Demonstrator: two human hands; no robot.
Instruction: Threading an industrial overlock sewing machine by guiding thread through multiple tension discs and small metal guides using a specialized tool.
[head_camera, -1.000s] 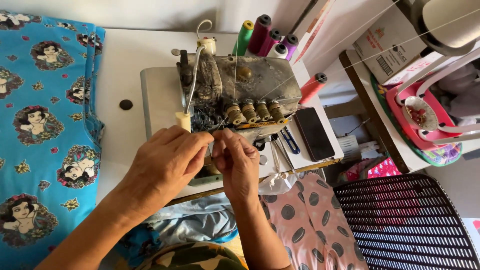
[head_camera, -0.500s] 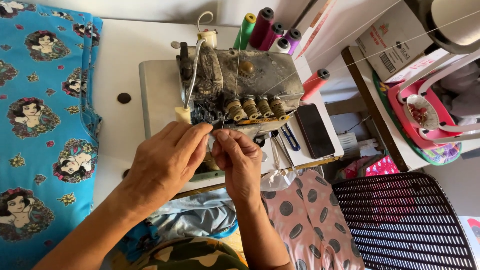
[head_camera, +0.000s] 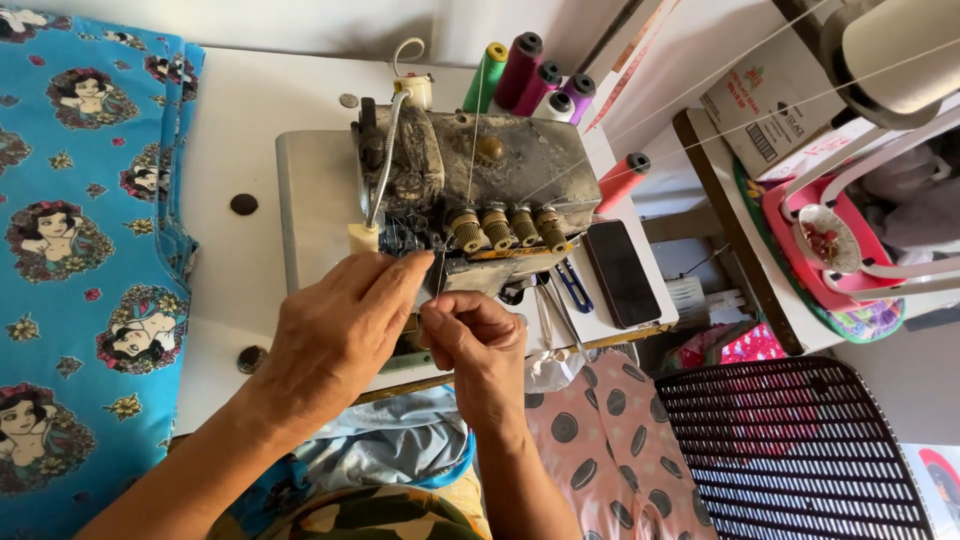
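Note:
A worn grey overlock sewing machine (head_camera: 500, 170) stands on a white table (head_camera: 260, 110), with four brass tension dials along its front. My left hand (head_camera: 340, 335) rests against the machine's front, fingers reaching to the needle area. My right hand (head_camera: 475, 345) is beside it, thumb and forefinger pinched on a thin dark thread or needle part (head_camera: 440, 275) just below the dials. Several thread cones (head_camera: 525, 75) in green, maroon and purple stand behind the machine.
Blue printed fabric (head_camera: 80, 260) covers the table's left side. A black phone (head_camera: 620, 272), small blue snips (head_camera: 572, 285) and a pink cone (head_camera: 622, 180) lie right of the machine. A black mesh chair (head_camera: 790, 450) stands at lower right, a pink tray (head_camera: 830, 240) on a shelf beyond.
Both hands have stayed at the machine's front. My right hand's pinch has shifted slightly up toward the dials; the view has shifted a little.

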